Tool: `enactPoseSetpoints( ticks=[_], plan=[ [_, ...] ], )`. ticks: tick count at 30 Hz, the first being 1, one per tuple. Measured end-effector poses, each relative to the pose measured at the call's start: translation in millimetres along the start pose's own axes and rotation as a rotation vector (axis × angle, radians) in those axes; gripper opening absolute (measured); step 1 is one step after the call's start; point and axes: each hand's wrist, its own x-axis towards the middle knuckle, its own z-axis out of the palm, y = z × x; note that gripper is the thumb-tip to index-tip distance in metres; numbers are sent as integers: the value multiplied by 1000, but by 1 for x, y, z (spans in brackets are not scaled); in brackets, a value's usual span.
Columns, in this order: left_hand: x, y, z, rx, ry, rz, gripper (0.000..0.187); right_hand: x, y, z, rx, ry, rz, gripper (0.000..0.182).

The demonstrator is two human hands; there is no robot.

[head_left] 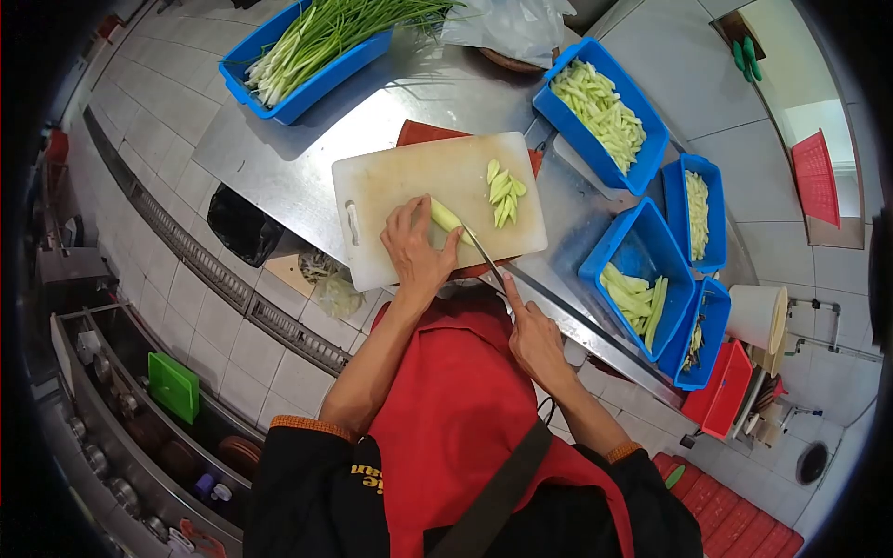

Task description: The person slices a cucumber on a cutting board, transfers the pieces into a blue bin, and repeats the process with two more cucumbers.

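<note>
A white cutting board [391, 177] lies on a red cloth on the metal table. My left hand [417, 244] is closed on a pale green peeled vegetable [445, 217] near the middle of the board. In my right hand [532, 337] is a knife [486, 252], its index finger stretched along the handle's end. The blade meets the vegetable's right end. Several cut slices [505, 193] lie in a small pile on the board's right part, apart from both hands.
Blue trays with cut vegetable [549, 93] stand along the table's right side. A blue tray of green onions [337, 82] is at the upper left, near a plastic bag [512, 30]. A black bin bag [244, 223] hangs below the table's left edge.
</note>
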Motion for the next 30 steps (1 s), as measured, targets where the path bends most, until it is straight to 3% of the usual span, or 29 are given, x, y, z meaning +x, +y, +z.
enactPoseSetpoints(
  ticks=[4,8,11,13,16,19,23,25,30],
  plan=[
    [0,-1,-1,1,-2,-3,66,31,-1,38,38,47,-22,84],
    [-2,-8,2,-34,16,-32,64,63,-26,10,71,59,-63,89],
    [0,-4,1,-44,13,-39,60,55,-38,-12,53,-15,-78,90],
    [1,-3,-1,-55,-5,-66,58,38,-52,-12,16,-135,62,91],
    [0,-5,2,-35,27,-51,53,51,-26,47,-68,47,-43,89],
    [1,-3,-3,-85,13,-70,46,74,-32,34,-13,198,-170,91],
    [-2,-8,0,-68,22,-53,41,66,-50,12,-14,118,-136,92],
    [-1,-8,2,-93,62,-41,38,44,-54,25,-73,39,-10,88],
    [-1,-9,1,-121,65,-53,29,79,-46,29,-27,69,-60,85]
  ],
)
